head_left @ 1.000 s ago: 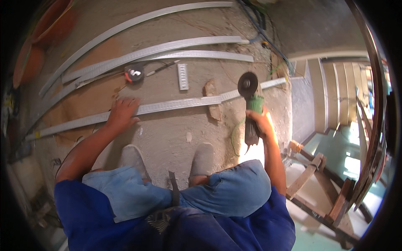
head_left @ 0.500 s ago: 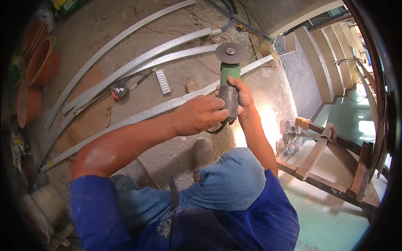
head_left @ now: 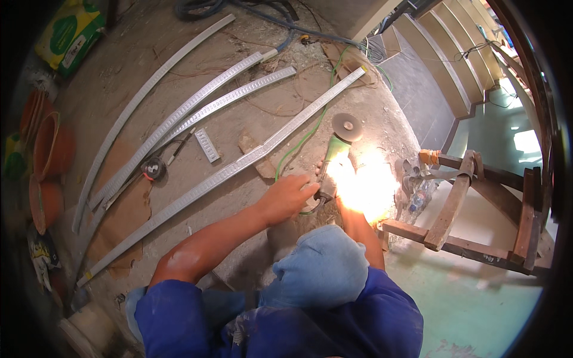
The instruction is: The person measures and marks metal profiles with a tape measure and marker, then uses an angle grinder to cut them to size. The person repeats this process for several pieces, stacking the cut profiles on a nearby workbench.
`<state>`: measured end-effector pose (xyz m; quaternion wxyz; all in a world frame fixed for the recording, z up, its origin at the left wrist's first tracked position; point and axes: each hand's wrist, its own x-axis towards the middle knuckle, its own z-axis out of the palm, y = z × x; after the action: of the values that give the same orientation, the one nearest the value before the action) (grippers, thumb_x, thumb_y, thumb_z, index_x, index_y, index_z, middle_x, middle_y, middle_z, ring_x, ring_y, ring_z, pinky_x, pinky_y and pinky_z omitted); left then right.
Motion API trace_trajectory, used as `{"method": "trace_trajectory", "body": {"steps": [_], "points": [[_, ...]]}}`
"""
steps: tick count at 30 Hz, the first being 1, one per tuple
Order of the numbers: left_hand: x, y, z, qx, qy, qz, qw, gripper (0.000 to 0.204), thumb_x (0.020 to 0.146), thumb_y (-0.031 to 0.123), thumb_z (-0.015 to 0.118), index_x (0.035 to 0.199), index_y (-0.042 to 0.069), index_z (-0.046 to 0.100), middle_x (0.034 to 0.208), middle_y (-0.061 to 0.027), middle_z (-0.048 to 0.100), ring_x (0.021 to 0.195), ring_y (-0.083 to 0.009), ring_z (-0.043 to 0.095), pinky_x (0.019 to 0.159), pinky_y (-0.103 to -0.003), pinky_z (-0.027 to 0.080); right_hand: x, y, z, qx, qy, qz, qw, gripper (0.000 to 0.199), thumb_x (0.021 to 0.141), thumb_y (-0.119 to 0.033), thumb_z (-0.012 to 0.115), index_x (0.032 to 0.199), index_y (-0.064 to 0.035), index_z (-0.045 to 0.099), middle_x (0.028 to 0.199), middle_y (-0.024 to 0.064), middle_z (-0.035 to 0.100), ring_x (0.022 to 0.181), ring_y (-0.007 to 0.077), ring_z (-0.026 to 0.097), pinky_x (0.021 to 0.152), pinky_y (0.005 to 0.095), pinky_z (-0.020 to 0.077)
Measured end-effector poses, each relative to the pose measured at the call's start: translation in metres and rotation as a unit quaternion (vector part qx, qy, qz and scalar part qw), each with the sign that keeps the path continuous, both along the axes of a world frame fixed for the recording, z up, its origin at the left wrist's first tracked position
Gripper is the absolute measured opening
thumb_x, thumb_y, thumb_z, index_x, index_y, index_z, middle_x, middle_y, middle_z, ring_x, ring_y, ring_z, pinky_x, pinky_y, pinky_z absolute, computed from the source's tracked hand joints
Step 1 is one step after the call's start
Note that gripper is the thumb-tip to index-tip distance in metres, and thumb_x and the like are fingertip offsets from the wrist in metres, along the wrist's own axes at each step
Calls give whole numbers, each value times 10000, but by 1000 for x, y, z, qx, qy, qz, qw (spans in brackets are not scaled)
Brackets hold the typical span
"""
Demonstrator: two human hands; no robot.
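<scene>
My right hand point(head_left: 347, 197), partly washed out by glare, wraps round the body of a green and dark grey angle grinder point(head_left: 339, 149). Its fingertips show on the tool's left side. A thin dark disc point(head_left: 347, 126) is mounted at the grinder's far end. Against the rear of the body, my left hand point(head_left: 291, 196) is closed with curled fingers; their exact grip is partly hidden. Left of the grinder lies a long perforated metal strip point(head_left: 224, 170) with yellow marks at its ends. A short cut piece of strip point(head_left: 207, 145) is on the floor beyond it.
More long metal strips point(head_left: 173, 128) lie at the left, near a tape measure point(head_left: 154, 169). Orange buckets point(head_left: 52, 149) and a green-yellow sack point(head_left: 68, 39) line the left side. A green cable point(head_left: 304, 140) crosses the floor. At right are a wooden frame point(head_left: 450, 209) and stairs point(head_left: 433, 59).
The grinder has moved lower and rightward into the bright light, still held in my right hand. My left hand stays by its rear end. The view has shifted, showing more of the sack.
</scene>
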<state>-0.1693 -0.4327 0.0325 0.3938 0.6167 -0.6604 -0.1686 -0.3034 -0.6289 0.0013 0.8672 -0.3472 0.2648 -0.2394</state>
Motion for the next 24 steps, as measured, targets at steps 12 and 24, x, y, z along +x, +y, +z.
{"method": "trace_trajectory", "body": {"steps": [12, 24], "points": [[-9, 21, -31, 115, 13, 61, 991, 526, 777, 134, 728, 1267, 44, 562, 1177, -179, 566, 1054, -374, 567, 882, -455, 470, -33, -58, 5, 9, 23, -169, 985, 469, 924, -351, 648, 1207, 15, 573, 1075, 196, 656, 926, 325, 669, 801, 403, 571], [64, 73, -34, 187, -126, 201, 953, 605, 731, 242, 761, 1259, 41, 544, 1178, -150, 575, 1125, -345, 537, 950, -469, 422, -43, -30, -16, 27, 183, -131, 974, 502, 911, -371, 661, 1222, 16, 586, 1138, 213, 643, 1001, 343, 650, 861, 398, 539]]}}
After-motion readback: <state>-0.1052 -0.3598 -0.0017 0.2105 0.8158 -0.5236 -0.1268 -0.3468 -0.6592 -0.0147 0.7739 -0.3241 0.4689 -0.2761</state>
